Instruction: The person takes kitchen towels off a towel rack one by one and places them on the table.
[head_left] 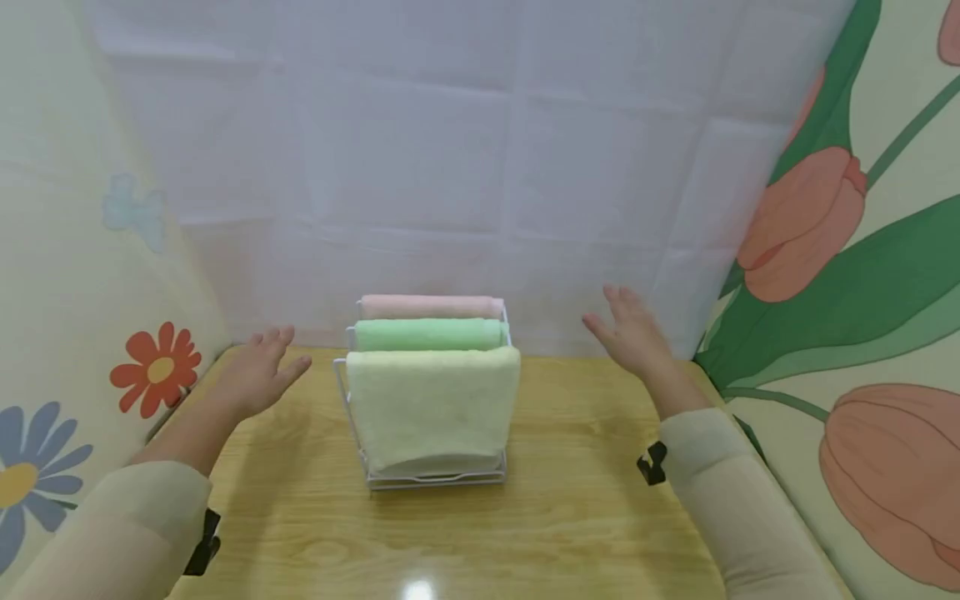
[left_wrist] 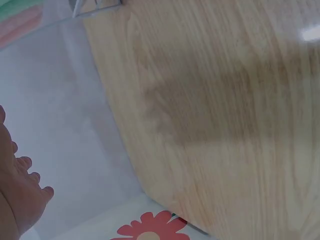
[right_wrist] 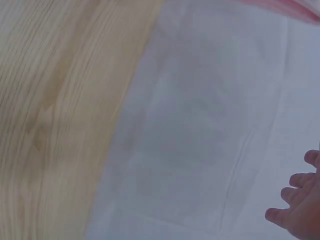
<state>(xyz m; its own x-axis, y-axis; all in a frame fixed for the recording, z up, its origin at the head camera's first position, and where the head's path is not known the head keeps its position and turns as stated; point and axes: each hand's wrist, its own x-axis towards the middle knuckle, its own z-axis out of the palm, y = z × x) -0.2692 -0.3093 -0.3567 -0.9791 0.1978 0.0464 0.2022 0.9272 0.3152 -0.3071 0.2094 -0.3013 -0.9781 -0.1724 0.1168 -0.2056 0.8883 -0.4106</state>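
Observation:
A white wire rack [head_left: 438, 480] stands on the wooden table, with three folded towels draped over its bars. The yellow towel [head_left: 433, 408] hangs at the front, the green towel [head_left: 427, 334] behind it, and the pink towel [head_left: 431, 307] at the back. To the left of the rack my left hand [head_left: 253, 377] is held over the table, fingers extended, touching nothing. My right hand [head_left: 632, 333] hovers on the other side, farther from the rack, its fingers spread and holding nothing. Both wrist views show only part of each hand at the edge.
A white cloth [head_left: 465, 150] hangs behind the wooden table [head_left: 600, 500]. Flower-printed panels flank it, with a red flower [head_left: 159, 369] at left and large tulips [head_left: 806, 225] at right. Black clips [head_left: 652, 463] show at both sleeves.

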